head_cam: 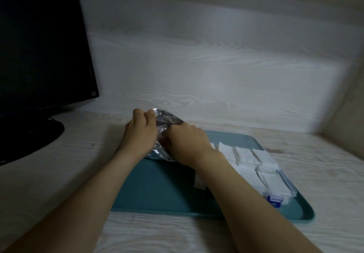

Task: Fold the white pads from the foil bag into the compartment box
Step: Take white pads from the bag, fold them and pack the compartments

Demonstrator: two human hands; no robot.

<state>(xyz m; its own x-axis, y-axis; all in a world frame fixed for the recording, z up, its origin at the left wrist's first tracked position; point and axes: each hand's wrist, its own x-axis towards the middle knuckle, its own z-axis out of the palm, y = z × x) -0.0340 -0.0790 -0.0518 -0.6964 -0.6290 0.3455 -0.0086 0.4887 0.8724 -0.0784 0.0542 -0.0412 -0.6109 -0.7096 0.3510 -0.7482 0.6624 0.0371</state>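
A crinkled silver foil bag [166, 117] stands at the far left corner of a teal tray [157, 189]. My left hand [140, 132] grips the bag's left edge, thumb on top. My right hand [187, 144] is at the bag's mouth, its fingertips hidden inside or behind the foil. A clear compartment box [260, 166] lies on the right of the tray, its cells holding folded white pads [246, 156]. One white pad [199, 181] lies on the tray, partly under my right forearm.
A black monitor [39, 52] on a round base [25, 134] stands at the left of the pale wood desk [59, 174]. A wall panel rises right behind the tray. A small blue item [274, 200] sits at the box's near end.
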